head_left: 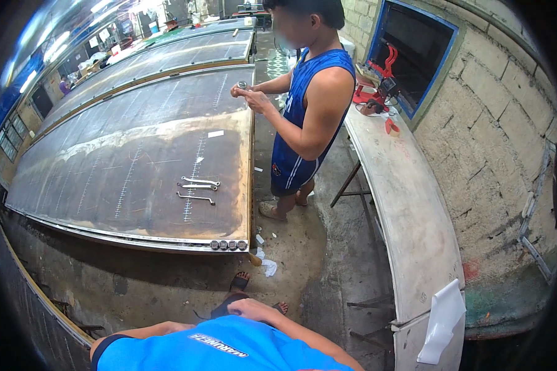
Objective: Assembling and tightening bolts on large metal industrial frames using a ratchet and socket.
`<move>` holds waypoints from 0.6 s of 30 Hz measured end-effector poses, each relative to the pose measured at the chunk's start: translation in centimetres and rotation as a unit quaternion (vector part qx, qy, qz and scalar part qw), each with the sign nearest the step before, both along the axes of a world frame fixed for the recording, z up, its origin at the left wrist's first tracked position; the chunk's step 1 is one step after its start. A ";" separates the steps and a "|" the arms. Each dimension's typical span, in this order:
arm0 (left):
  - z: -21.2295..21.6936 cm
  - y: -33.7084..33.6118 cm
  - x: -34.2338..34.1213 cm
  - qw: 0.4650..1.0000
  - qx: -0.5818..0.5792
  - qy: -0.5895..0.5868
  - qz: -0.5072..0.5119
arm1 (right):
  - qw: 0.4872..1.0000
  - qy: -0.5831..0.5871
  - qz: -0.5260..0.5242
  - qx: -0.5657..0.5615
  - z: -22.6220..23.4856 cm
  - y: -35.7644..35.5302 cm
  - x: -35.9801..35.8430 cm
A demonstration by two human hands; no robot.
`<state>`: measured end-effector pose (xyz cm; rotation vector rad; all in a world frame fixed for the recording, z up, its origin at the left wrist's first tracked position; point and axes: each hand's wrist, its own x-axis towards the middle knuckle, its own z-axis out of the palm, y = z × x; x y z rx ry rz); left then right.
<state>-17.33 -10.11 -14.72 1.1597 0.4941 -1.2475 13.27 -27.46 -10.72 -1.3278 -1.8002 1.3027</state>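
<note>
Fingers on the right hand (252, 308) look bent, in front of the belly, close to the blue shirt (155, 355). I cannot tell if they pinch anything. The left hand (181, 326) is low too, to the left of the right fingers, and the shirt hides part of it. I cannot tell if its fingers are spread or pressed together.

Ahead of the fingers, and well apart from them, is a big long table (105, 179) with a dark top. Three wrenches (196, 198) lie on it, side by side, past both hands. Four small dark blocks (228, 245) sit in a row on the near corner, closer to the fingers than the wrenches are. A white card (216, 133) lies farther off.

On the floor just ahead of the right fingers is some crumpled white stuff (269, 267). To the right of those fingers a white sheet (442, 321) hangs over a long pale bench (414, 210).

Far ahead stands another person (319, 105) in blue, holding a small round thing (242, 84).
</note>
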 end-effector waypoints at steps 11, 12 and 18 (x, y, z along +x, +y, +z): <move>4.7 -2.8 -0.7 0.996 0.038 0.015 0.076 | 0.989 0.119 0.086 0.034 0.5 3.0 -2.1; 4.8 -3.3 -0.7 0.996 0.037 0.015 0.083 | 0.987 0.119 0.100 0.037 0.7 3.1 -2.1; 4.4 -5.4 1.2 0.993 0.030 0.003 0.116 | 0.993 0.072 0.094 -0.010 -0.3 2.2 -0.4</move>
